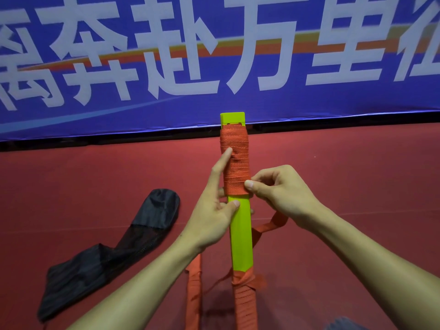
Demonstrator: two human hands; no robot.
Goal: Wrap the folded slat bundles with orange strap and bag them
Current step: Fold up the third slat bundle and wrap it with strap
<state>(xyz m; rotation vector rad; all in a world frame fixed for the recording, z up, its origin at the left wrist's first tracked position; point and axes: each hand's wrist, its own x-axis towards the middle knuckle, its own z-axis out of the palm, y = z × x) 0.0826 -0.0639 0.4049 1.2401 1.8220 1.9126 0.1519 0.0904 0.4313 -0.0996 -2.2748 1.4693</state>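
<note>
Slat bundle (240,234) in left hand (214,217)

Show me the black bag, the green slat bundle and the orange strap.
black bag (95,265), head view, crumpled middle.
green slat bundle (241,239), head view, bare middle section.
orange strap (234,144), head view, upper windings.

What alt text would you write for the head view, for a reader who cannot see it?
A left hand grips a yellow-green slat bundle, forefinger on the orange strap wound round its top, while the right hand pinches the wrap's lower edge. A black bag lies on the red floor at left.
</note>
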